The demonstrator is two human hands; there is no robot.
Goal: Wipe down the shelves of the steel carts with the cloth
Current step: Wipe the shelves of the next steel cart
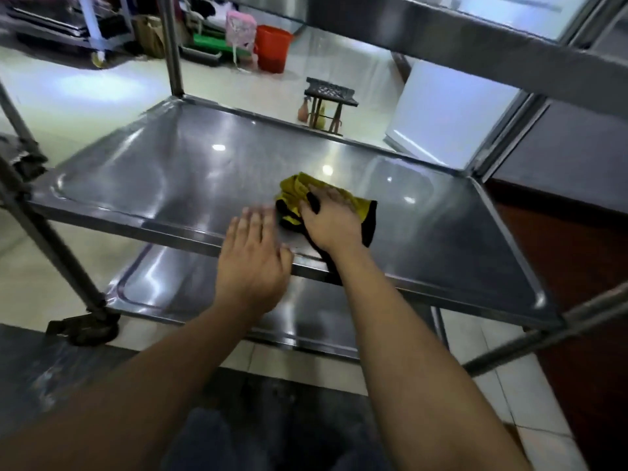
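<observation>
Far left: caster wheel [86, 329] of the steel cart [34, 229] on pale floor tiles, w/ the near-left post rising from it. I count 3 shelves in view: top shelf [441, 25] overhead, middle shelf [170, 171] at hand level, bottom shelf [190, 287] beneath.

Background upper centre: pink bag [240, 27] and 1 orange bucket [273, 47] on the floor; can't see inside the bucket from here. Small dark stool [329, 103] further right, w/ 1 spray bottle [303, 110] under it.

Left hand [253, 263]: flat, fingers spread and straight, palm down across the middle shelf's near edge, holding nothing. Motion blur on the fingertips.

Just right of it, 1 cloth [295, 192], yellow w/ black edging, bunched on the middle shelf near the front, roughly centre. Right hand [328, 222] lies palm down on top of it, fingers extended and pressing, not curled round it. Yellow folds stick out past the fingertips on the far side; black part trails under the wrist and over the shelf lip. Cloth nearly touches the left fingertips.

2 hands, bare forearms.
</observation>
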